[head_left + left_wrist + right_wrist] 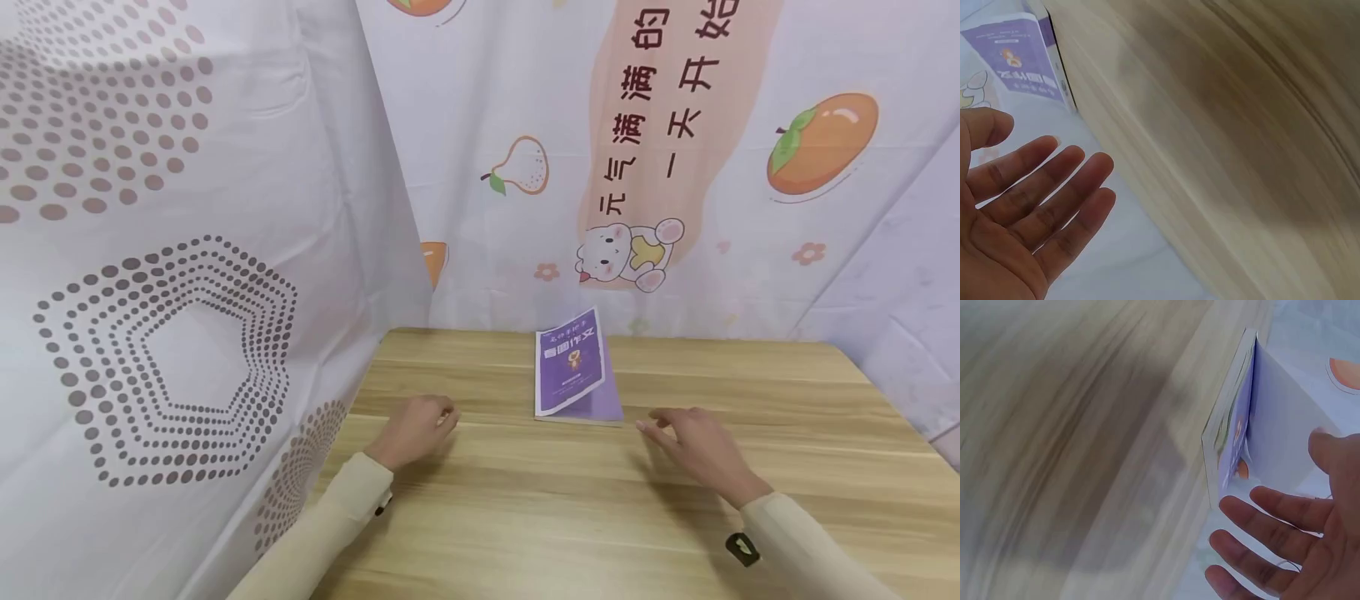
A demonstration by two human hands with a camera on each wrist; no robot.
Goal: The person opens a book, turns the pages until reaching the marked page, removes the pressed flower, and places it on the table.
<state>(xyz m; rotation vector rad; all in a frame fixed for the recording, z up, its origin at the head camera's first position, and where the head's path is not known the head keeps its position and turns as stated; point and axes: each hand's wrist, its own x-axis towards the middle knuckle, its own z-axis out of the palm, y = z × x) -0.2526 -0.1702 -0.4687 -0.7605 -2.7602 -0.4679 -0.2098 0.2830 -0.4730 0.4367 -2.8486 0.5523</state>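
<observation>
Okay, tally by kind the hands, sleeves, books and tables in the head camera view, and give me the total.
Hands: 2, the left hand and the right hand
Sleeves: 2, the left sleeve and the right sleeve, both cream
Books: 1, a purple book with its cover partly raised
Tables: 1, a wood-grain table
Total: 6

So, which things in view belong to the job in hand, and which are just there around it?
Likely part of the job:
Rectangular paper book with a purple cover, partly open
Bare left hand, apart from it
Bare right hand, nearer but also apart

Probably just around it:
Brown wood-grain table
White sheet printed with orange fruit
White sheet patterned with brown dots
</observation>
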